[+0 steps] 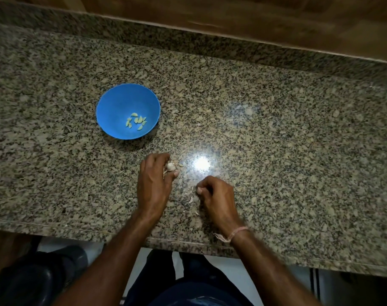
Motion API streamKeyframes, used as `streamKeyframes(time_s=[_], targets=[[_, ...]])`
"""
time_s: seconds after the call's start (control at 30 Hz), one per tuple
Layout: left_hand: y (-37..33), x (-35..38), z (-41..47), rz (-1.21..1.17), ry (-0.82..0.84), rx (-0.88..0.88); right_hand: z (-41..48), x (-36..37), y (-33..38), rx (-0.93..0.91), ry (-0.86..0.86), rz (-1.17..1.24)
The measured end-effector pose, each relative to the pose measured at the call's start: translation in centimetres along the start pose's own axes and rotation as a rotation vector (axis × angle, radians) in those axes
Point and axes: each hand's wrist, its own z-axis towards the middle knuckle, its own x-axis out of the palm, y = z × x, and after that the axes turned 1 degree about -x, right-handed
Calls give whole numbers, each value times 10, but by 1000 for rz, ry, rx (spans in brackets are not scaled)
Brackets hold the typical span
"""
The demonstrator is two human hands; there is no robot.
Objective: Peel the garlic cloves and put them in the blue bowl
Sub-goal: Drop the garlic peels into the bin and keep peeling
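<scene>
A garlic bulb (170, 166) is held on the granite table (276, 129) by the left hand (154, 184), the grip curled round it with fingers over the far side and thumb at the near side. Loose unpeeled cloves (179, 164) are seen just right of that grip, touching the table. The right hand (217, 195) is curled, thumb pressed to fingertips; something small is possibly pinched, too blurred to confirm. Skin scraps (191, 198) are scattered just left of it. The blue bowl (113, 102) is set beyond the left hand, apart from it, with peeled cloves (136, 121) inside.
</scene>
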Motion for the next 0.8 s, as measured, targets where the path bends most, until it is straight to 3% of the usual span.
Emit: streamKeyframes(time_s=[0.13, 0.27, 0.8], targets=[[2, 0, -39, 79, -64, -44, -13, 4, -7, -45, 4, -45], [13, 6, -66, 51, -4, -65, -15, 7, -5, -56, 13, -53], [22, 0, -61, 42, 96, -37, -17, 36, 19, 71, -132, -403]])
